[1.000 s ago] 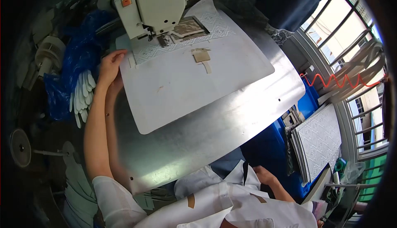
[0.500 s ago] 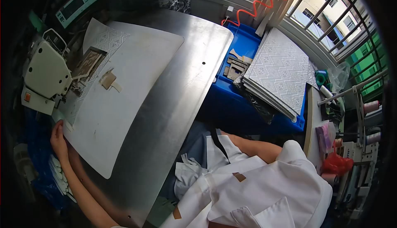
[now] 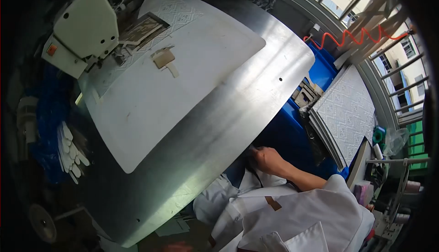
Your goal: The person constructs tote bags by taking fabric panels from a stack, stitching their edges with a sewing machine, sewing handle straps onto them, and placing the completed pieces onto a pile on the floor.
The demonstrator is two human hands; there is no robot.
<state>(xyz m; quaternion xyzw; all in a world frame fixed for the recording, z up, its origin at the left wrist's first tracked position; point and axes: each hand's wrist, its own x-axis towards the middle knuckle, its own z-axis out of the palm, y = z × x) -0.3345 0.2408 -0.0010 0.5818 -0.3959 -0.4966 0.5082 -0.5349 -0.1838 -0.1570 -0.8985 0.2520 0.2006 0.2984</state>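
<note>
My right hand (image 3: 269, 160) is closed at the metal table's front edge, beside dark cloth. Its fingertips are shadowed, so what they hold, if anything, is hidden. A reddish blur at the bottom edge appears to be my left hand (image 3: 176, 246); its fingers are smeared. On the metal table (image 3: 224, 128) lies a large white sheet (image 3: 169, 101) with a patterned fabric strip (image 3: 176, 16) along its far side. A pale sewing machine head (image 3: 87, 23) stands over that side. Near the machine, a brown frame piece (image 3: 145, 30) and a small tan piece (image 3: 163, 58) rest on the sheet.
At right, a stack of patterned panels (image 3: 345, 110) lies on a blue bin (image 3: 322, 69) with flat brown-grey pieces (image 3: 305, 93) beside it. White gloves (image 3: 69, 153) hang at left. Thread spools (image 3: 411, 186) stand at far right; a coiled orange hose (image 3: 352, 37) hangs by the window.
My left hand has left the sheet's near left corner and dropped to the bottom edge. My right hand has come into sight at the table edge. The whole view has shifted.
</note>
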